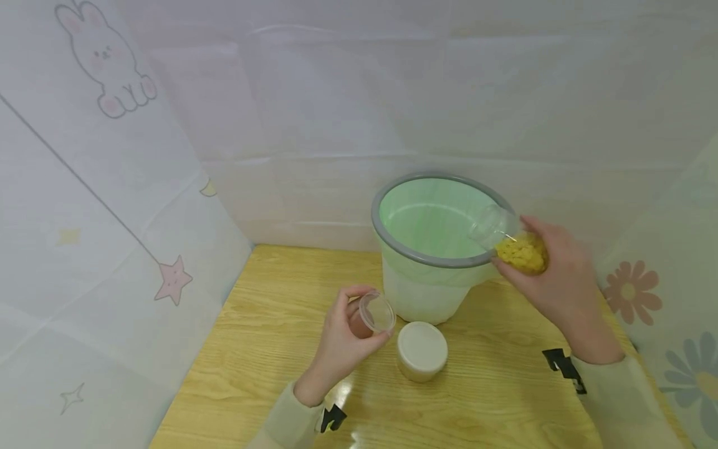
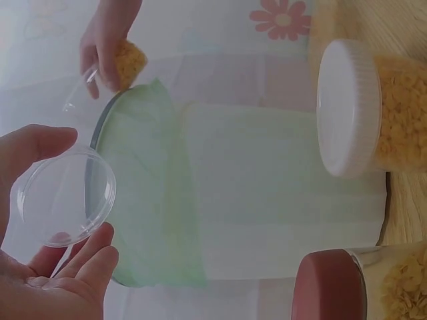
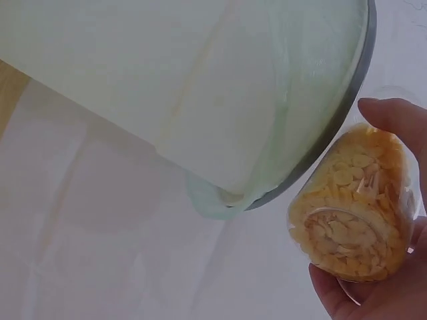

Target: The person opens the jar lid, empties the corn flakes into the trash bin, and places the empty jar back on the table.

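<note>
My right hand (image 1: 566, 274) grips a clear jar (image 3: 353, 207) of small yellow, flake-like pieces. The jar lies tilted over the right rim of a bin (image 1: 426, 293), its mouth toward the inside and the pieces gathered at its base. A light green bag (image 2: 153, 187) lines the bin and folds over the rim. Left of the bin, my left hand (image 1: 344, 346) holds a clear round lid (image 2: 67, 197) by its edge between thumb and fingers. Below that hand is a jar with a reddish-brown lid (image 2: 330, 287), mostly hidden in the head view.
A white-lidded jar (image 1: 422, 349) of yellow pieces stands in front of the bin on the wooden table (image 1: 269, 312). Pale printed sheets (image 1: 314, 125) hang behind the table and at both sides. The bin stands near the back sheet.
</note>
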Action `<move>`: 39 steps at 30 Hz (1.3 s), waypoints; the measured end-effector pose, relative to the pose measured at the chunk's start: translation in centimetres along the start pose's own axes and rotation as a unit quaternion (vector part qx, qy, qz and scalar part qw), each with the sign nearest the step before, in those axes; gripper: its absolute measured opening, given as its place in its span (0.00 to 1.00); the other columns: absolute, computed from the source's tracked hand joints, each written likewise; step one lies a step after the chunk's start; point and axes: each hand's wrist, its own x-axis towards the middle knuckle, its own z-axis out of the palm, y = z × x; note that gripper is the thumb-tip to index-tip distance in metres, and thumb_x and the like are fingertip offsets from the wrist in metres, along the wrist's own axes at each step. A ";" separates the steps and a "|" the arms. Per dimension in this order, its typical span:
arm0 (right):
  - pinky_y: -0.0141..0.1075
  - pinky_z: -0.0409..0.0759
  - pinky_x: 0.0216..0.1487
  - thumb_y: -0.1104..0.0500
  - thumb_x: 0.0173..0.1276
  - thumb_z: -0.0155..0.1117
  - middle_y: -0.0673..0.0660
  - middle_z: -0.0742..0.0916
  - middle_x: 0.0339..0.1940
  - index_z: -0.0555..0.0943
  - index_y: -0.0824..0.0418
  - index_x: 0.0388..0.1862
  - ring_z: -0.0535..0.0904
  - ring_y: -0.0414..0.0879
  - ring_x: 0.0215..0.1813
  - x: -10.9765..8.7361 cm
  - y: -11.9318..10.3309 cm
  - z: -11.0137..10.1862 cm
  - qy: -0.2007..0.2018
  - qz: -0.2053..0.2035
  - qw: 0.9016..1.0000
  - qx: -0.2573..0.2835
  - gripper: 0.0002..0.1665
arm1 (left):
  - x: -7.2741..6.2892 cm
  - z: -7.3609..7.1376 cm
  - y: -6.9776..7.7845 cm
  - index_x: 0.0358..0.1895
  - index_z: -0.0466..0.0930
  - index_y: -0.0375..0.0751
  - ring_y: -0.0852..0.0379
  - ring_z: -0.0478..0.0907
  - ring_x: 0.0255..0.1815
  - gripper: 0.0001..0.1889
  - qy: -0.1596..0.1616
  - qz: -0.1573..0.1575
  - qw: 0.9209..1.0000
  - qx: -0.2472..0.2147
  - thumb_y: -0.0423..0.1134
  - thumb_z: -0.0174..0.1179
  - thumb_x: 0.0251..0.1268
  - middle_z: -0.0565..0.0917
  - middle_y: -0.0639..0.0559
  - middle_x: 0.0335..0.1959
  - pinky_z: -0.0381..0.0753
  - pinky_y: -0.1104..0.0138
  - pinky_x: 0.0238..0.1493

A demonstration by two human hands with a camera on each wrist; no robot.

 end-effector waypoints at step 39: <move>0.65 0.70 0.51 0.70 0.36 0.86 0.68 0.82 0.53 0.81 0.59 0.64 0.73 0.70 0.54 3.2 0.1 -2.3 -0.111 -0.104 0.983 -0.101 0.49 | 0.1 0.4 0.4 0.66 0.67 0.34 0.50 0.77 0.64 0.39 -0.023 -0.011 1.000 0.016 0.21 0.76 0.50 0.76 0.40 0.65 0.73 0.56 0.66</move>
